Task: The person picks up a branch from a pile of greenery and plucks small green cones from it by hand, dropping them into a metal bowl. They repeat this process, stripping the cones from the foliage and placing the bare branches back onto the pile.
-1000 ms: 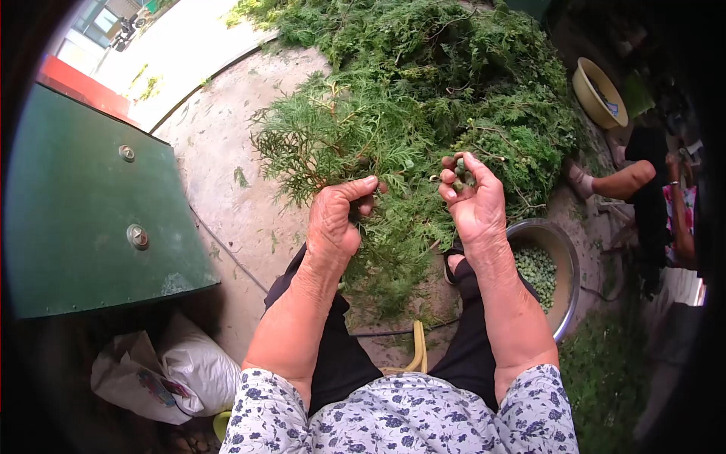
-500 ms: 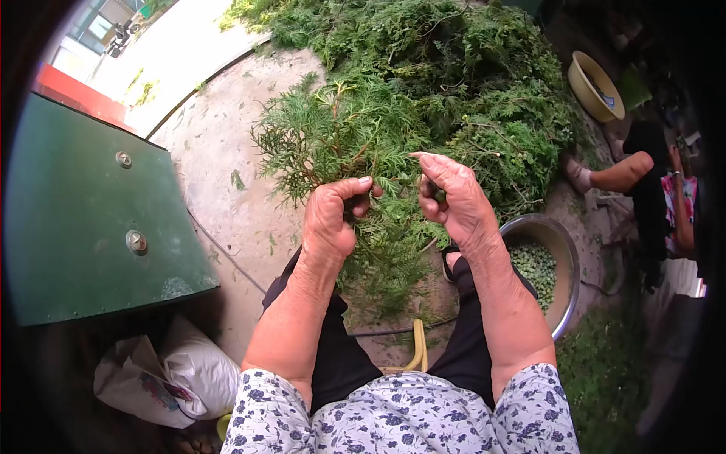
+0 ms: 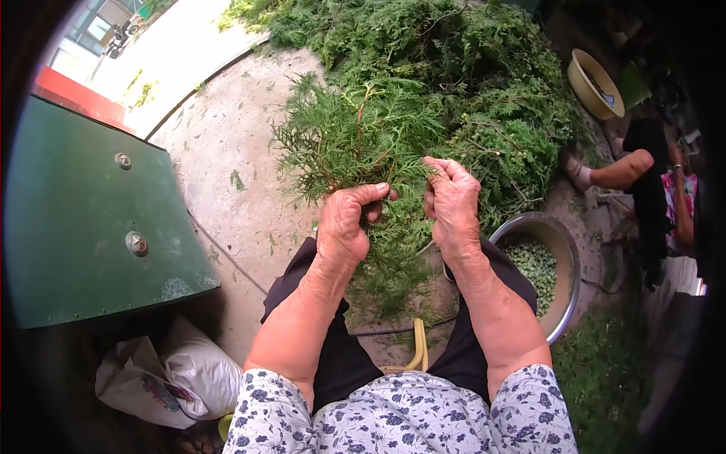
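My left hand [image 3: 346, 221] is closed around the stems of a leafy evergreen branch [image 3: 355, 132], with flat, scaly green sprays like arborvitae. The branch fans out beyond my thumb. My right hand [image 3: 455, 208] is just to the right, thumb and forefinger pinched together on a sprig tip at the branch's edge. Whether a small cone is between those fingertips is hidden. By my right knee stands a metal basin [image 3: 572, 299] holding many small green cones [image 3: 535, 268]. More cut sprays [image 3: 389, 276] lie on the ground between my legs.
A big heap of evergreen branches [image 3: 484, 83] lies ahead. On the left are a green metal panel [image 3: 113, 212] and white sacks [image 3: 200, 371]. A beige tub [image 3: 582, 83] stands at the far right, near another person's leg [image 3: 624, 172]. A cable [image 3: 234, 261] crosses the floor.
My left hand has shifted slightly right with the branch, which now stands more upright. My right hand has turned and come in to the branch's edge, so the hands are closer together.
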`<move>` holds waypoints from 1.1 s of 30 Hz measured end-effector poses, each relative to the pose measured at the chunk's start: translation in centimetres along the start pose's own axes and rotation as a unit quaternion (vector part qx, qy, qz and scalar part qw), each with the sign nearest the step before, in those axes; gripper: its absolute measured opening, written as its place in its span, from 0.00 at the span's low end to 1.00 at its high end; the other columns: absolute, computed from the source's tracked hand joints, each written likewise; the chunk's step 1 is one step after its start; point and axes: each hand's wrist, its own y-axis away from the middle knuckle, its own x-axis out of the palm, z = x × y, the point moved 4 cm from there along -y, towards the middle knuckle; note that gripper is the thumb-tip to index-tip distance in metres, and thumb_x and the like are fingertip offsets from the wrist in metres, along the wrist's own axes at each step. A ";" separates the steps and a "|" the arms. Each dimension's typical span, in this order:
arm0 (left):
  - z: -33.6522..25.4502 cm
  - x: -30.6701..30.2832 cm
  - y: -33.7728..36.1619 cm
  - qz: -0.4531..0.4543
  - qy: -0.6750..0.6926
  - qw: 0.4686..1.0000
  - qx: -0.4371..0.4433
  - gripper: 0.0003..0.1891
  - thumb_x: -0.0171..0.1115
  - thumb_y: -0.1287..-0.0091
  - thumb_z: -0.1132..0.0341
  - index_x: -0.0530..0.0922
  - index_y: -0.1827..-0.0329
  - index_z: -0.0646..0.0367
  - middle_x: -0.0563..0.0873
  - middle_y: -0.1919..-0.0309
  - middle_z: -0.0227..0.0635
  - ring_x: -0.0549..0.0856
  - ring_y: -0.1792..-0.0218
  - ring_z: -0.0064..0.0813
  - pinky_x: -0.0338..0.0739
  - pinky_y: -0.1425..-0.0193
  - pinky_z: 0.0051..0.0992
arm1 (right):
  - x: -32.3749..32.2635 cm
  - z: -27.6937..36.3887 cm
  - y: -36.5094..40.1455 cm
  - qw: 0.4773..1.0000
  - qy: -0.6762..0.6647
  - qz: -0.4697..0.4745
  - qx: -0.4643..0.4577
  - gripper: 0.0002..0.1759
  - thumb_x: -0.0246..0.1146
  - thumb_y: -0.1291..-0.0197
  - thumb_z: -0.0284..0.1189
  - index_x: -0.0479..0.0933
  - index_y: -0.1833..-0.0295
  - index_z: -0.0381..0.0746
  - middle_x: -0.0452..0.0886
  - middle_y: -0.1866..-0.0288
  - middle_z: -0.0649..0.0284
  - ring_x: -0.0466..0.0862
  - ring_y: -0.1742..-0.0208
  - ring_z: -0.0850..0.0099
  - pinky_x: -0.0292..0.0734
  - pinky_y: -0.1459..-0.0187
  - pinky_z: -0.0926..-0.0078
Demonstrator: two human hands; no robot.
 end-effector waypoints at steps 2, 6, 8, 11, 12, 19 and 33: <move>0.1 0.2 0.3 0.003 0.000 1.000 0.002 0.06 0.63 0.47 0.69 0.82 0.76 0.63 0.76 0.83 0.26 0.65 0.81 0.18 0.58 0.72 0.19 | -0.5 -0.7 -0.4 0.999 0.018 -0.043 -0.017 0.08 0.61 0.40 0.30 0.75 0.61 0.36 0.65 0.83 0.76 0.60 0.87 0.88 0.49 0.87 0.87; -0.5 -0.5 0.7 -0.018 0.017 1.000 -0.015 0.04 0.63 0.48 0.69 0.81 0.74 0.60 0.78 0.81 0.26 0.65 0.80 0.16 0.58 0.72 0.17 | -2.4 0.7 -1.6 0.990 -0.108 -0.074 -0.043 0.09 0.62 0.40 0.31 0.73 0.62 0.37 0.68 0.78 0.73 0.63 0.84 0.87 0.52 0.86 0.88; -0.6 -0.7 0.6 -0.016 0.006 1.000 -0.007 0.03 0.64 0.48 0.69 0.80 0.73 0.58 0.79 0.79 0.25 0.65 0.80 0.15 0.59 0.72 0.16 | -2.6 1.2 -2.2 0.982 -0.182 -0.018 -0.049 0.07 0.61 0.40 0.30 0.72 0.62 0.38 0.72 0.73 0.69 0.67 0.79 0.83 0.58 0.83 0.87; -0.2 -1.2 0.3 -0.023 0.005 1.000 -0.014 0.03 0.66 0.48 0.70 0.81 0.72 0.58 0.79 0.79 0.23 0.69 0.79 0.14 0.60 0.72 0.16 | -1.7 1.3 -1.9 0.967 -0.245 0.059 0.044 0.05 0.60 0.40 0.28 0.73 0.61 0.38 0.76 0.71 0.64 0.76 0.75 0.77 0.68 0.78 0.81; -0.3 -1.3 0.1 -0.024 0.005 1.000 -0.013 0.03 0.66 0.48 0.70 0.81 0.72 0.58 0.79 0.79 0.23 0.69 0.79 0.14 0.60 0.72 0.16 | -1.6 1.3 -1.7 0.967 -0.245 0.060 0.044 0.05 0.60 0.40 0.28 0.73 0.61 0.38 0.76 0.71 0.64 0.76 0.75 0.77 0.68 0.78 0.81; -0.7 -1.5 -0.4 -0.035 0.081 0.996 0.016 0.02 0.65 0.45 0.71 0.80 0.70 0.57 0.80 0.77 0.23 0.75 0.77 0.13 0.61 0.75 0.14 | -0.3 -0.7 2.1 0.969 -0.089 0.166 0.161 0.08 0.62 0.41 0.28 0.75 0.60 0.34 0.77 0.72 0.67 0.75 0.78 0.81 0.65 0.82 0.87; -0.4 -1.4 -0.7 -0.024 0.048 0.998 -0.011 0.03 0.64 0.44 0.71 0.81 0.70 0.59 0.80 0.78 0.26 0.74 0.79 0.14 0.62 0.76 0.15 | 1.7 -0.5 2.5 0.962 -0.020 0.234 0.138 0.26 0.64 0.44 0.26 0.66 0.42 0.30 0.75 0.72 0.70 0.74 0.78 0.84 0.65 0.81 0.89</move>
